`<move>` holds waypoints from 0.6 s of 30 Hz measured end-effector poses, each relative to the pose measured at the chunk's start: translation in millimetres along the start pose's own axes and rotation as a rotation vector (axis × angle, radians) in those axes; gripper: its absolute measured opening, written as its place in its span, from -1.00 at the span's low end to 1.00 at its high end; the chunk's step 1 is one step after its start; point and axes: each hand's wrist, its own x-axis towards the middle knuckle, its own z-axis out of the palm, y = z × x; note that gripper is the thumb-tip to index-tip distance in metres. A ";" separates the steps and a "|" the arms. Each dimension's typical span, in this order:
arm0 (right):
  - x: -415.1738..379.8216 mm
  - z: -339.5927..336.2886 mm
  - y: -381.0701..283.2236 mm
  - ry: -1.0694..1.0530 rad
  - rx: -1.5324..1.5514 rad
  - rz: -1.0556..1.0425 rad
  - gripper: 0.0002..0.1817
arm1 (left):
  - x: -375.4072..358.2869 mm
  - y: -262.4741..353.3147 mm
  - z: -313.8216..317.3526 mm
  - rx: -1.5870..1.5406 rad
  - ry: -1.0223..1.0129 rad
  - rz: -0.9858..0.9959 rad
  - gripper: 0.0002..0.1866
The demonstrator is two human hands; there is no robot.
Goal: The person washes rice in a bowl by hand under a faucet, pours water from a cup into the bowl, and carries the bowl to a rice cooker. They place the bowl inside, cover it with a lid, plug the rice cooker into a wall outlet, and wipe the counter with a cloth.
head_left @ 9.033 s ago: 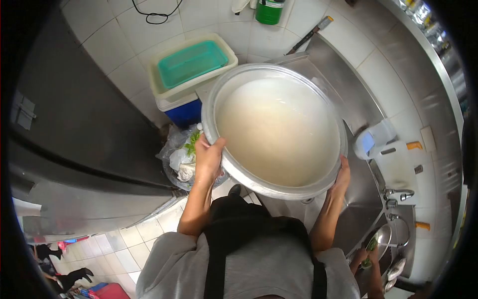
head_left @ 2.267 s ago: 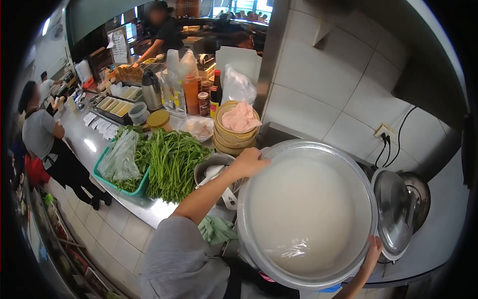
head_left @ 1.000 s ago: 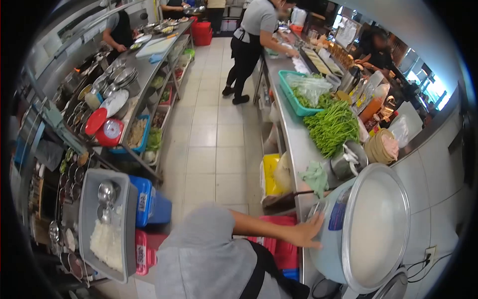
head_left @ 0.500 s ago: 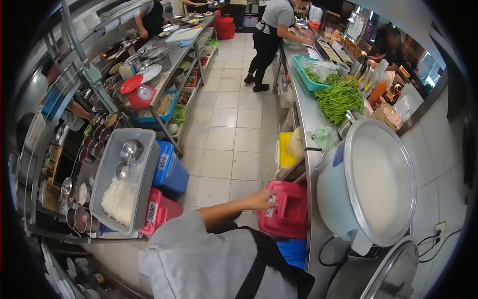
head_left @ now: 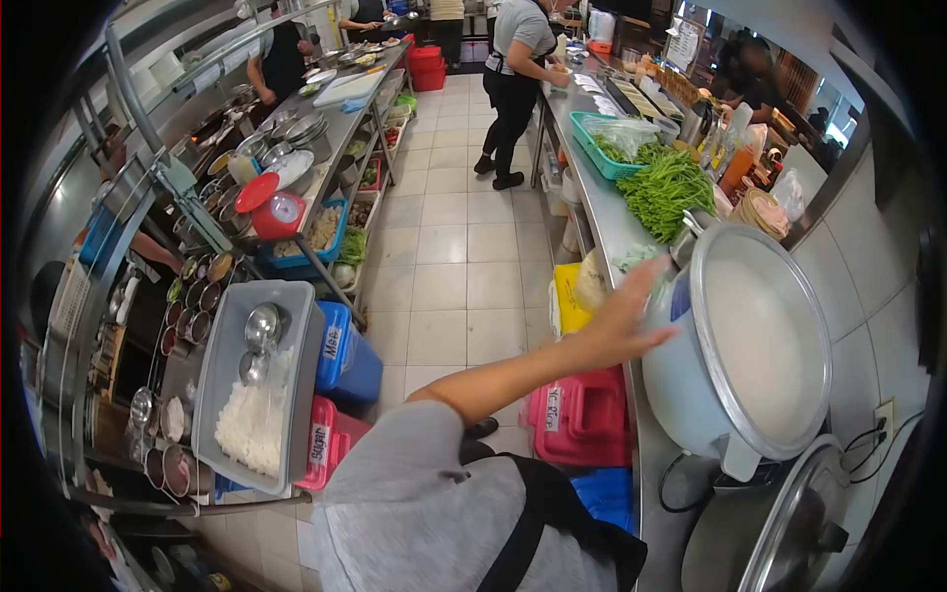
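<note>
My left hand [head_left: 623, 321] reaches across to the right, blurred, its fingers spread and nothing visible in them. It is at the near side of a large light-blue cooker pot [head_left: 681, 380] with a metal rim and a whitish inside, overlapping it in this view. Below my forearm stands a red lidded bin [head_left: 592, 419] with a white label, its lid on. A grey tub [head_left: 304, 340] on the left holds white rice [head_left: 249, 429] and two metal ladles [head_left: 262, 326]. My right hand is out of sight.
Green vegetables [head_left: 666, 197] and a teal basket [head_left: 600, 156] lie on the right counter [head_left: 592, 202]. A round metal lid [head_left: 789, 533] is at lower right. Blue bin [head_left: 350, 365] and red sugar bin [head_left: 335, 439] stand left. A tiled aisle [head_left: 444, 247] leads to a co-worker [head_left: 518, 79].
My left hand has left the red bin's lid and moved up and right to the pot, its arm stretching out. The view has shifted slightly, and the co-worker at the right counter stands more upright.
</note>
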 end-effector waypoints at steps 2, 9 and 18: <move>18.7 6.0 -8.1 -0.033 0.134 0.023 -0.70 | 50.3 24.5 -1.9 -0.261 -0.077 0.143 -0.17; 132.1 -7.3 -135.3 -0.019 0.340 -0.168 -0.63 | 157.8 29.5 8.5 -0.702 -0.375 0.066 -0.19; 140.2 -33.3 -258.5 -0.044 0.696 -0.220 -0.63 | 165.7 -46.3 2.6 -0.780 -0.670 0.081 -0.35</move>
